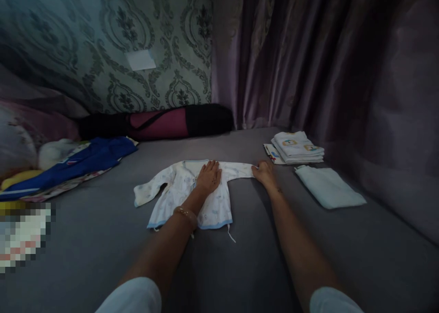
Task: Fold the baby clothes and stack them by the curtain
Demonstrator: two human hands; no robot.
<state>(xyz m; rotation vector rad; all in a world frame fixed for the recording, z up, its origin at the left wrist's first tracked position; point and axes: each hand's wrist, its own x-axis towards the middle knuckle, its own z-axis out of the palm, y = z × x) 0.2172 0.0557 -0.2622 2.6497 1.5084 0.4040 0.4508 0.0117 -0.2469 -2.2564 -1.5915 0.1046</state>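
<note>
A small white baby shirt (216, 205) with blue edging and a faint print lies spread on the grey bed sheet (260, 276). My left hand (208, 176) rests flat on its upper chest, fingers extended. At the end of the right-side sleeve, my right hand (265, 172) has its fingers closed on the cuff. The other sleeve bends down toward the left, untouched. Thin white ties hang from the shirt's lower edge.
Folded white printed cloths (298, 148) and a folded pale cloth (329, 187) lie at the right. Blue clothing (92, 157) lies at the left. A black and maroon long bag (161, 123) rests along the wall, beside purple curtains (257, 52).
</note>
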